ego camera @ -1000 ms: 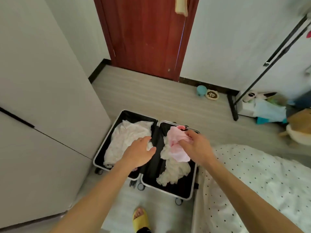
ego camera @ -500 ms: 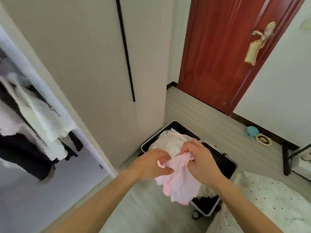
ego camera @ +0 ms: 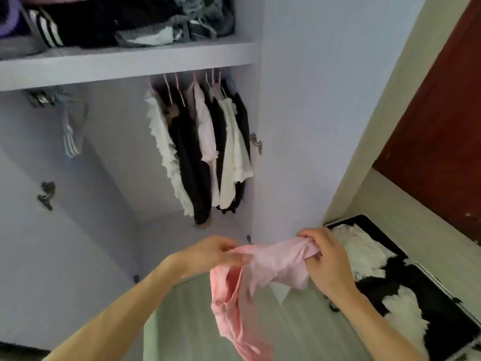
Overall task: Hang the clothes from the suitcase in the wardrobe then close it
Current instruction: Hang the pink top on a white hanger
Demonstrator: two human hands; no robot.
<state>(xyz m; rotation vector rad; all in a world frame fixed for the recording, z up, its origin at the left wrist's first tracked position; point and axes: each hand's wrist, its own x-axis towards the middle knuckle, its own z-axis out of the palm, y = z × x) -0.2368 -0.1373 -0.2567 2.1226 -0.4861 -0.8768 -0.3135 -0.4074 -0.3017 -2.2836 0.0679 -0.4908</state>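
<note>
**Head view: both hands hold a pink garment up in front of the open wardrobe**

Nearest the camera, two bare forearms reach forward from the bottom edge. The left hand pinches one end of the pink garment between thumb and fingers, though motion blur softens the detail of that grip. The right hand has its fingers curled round the other end, which is bunched in its fist. The garment is stretched between the two hands, which are near each other and at about the same height. The cloth sags below them in loose folds, and a longer part hangs down under the left hand towards the bottom of the frame. It touches nothing but the hands.

Below and behind the garment lies pale wood-look floor. To the right, just beyond the right hand, the suitcase lies open on the floor. It has a dark lining and a metal rim, and white clothes are still heaped inside it.

Further off, straight ahead, the wardrobe stands open, its inside pale. A row of hanging clothes, black and white pieces on pink hangers, fills the right part of the rail. A few empty hangers hang well apart from them at the left. Above the rail a shelf carries folded clothes, mostly dark. At far right, beyond the wardrobe's edge, part of a red-brown door shows.
</note>
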